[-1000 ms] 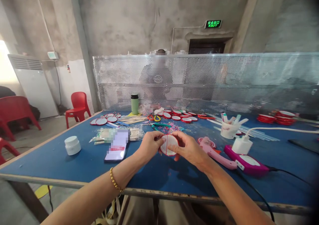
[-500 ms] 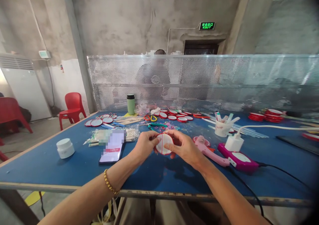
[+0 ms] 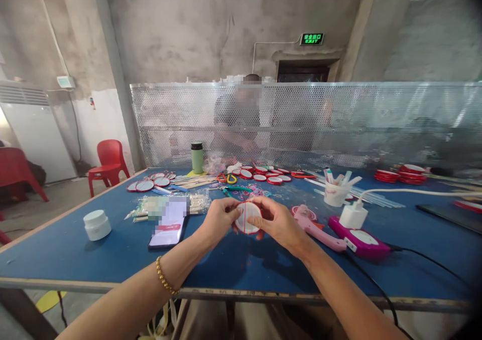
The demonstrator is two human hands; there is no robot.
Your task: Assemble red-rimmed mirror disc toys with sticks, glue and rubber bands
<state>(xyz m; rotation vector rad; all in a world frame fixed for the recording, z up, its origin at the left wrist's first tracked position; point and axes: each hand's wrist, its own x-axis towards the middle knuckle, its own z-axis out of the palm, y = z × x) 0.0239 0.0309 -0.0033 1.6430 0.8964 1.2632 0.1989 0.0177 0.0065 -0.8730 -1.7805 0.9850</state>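
Between both hands, above the blue table's near half, I hold a round white disc with a red rim (image 3: 247, 216); a thin red line runs down its face. My left hand (image 3: 221, 219) pinches its left edge with thumb and fingers. On the right edge, my right hand (image 3: 276, 220) grips it, the thumb lying across the white face and the fingers behind, partly hidden. A pink hot-glue gun (image 3: 316, 230) lies just right of my right hand. Green-handled pliers (image 3: 237, 191) lie beyond the disc, among small coloured bits.
Left are a phone (image 3: 171, 224), a white jar (image 3: 97, 224) and bagged sticks (image 3: 199, 202). Right stand a cup of pens (image 3: 335, 194) and a magenta power strip (image 3: 359, 239) with a white plug and cables. More red-rimmed discs (image 3: 259, 178) lie behind. A perforated metal screen (image 3: 169, 124) separates a person opposite.
The person behind the screen has shifted slightly right and leans differently. My hands and the disc stay practically still; the camera view has moved very slightly.
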